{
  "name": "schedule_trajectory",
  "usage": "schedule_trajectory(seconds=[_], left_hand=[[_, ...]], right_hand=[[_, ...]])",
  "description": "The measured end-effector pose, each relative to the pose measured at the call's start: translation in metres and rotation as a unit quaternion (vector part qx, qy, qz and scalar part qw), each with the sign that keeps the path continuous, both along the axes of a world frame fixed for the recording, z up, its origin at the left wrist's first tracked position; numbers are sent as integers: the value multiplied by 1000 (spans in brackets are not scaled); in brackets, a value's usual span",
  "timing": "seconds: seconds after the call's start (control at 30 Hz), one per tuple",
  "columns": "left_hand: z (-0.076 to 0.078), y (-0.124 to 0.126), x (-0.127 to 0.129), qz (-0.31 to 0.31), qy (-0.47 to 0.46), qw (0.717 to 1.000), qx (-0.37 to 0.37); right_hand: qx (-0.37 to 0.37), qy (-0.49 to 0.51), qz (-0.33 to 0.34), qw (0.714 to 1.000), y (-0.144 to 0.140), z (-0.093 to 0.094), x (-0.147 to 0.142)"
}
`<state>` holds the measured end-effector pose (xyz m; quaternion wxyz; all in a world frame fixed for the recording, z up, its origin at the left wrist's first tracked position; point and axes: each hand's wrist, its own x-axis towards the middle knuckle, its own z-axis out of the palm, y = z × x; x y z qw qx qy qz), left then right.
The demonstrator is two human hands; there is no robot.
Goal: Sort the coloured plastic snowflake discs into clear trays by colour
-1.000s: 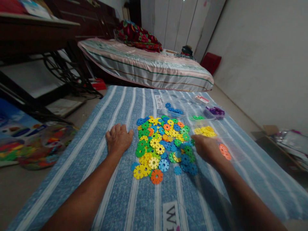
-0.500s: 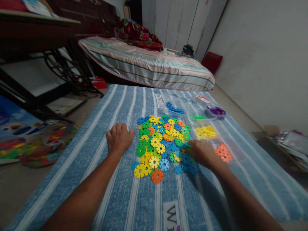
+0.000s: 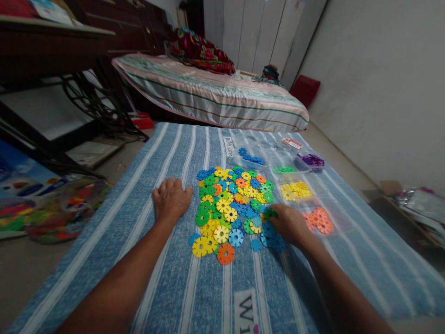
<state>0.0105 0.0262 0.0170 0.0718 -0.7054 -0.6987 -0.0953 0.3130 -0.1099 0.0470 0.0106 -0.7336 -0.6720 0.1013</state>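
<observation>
While the left hand (image 3: 171, 199) rests, the right hand (image 3: 288, 223) touches notched discs (image 3: 239, 208).

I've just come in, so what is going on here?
A person is working bare-handed at a mixed-colour pile of notched plastic discs on a striped blue cloth. The right hand has its fingertips at a green disc on the pile's right side; whether it grips it is unclear. The left hand rests on the cloth, left of the pile. Nearby clear plastic containers hold discs grouped by colour.
</observation>
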Motion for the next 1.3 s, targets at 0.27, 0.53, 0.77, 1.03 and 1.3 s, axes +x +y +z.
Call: schedule_trajectory(seconds=[0.27, 0.53, 0.77, 1.03, 1.3], left_hand=[[-4, 2, -2, 3, -11, 1000, -3], [-4, 1, -1, 2, 3, 1000, 1], [-3, 3, -1, 5, -2, 1000, -6], [-4, 2, -1, 3, 6, 1000, 7], [-3, 2, -1, 3, -2, 1000, -4]], right_hand=[[18, 143, -41, 989, 4, -7, 13], [84, 262, 12, 961, 12, 6, 23], [390, 151, -113, 902, 57, 38, 55], [164, 45, 42, 984, 29, -2, 3], [64, -93, 13, 994, 28, -6, -37]])
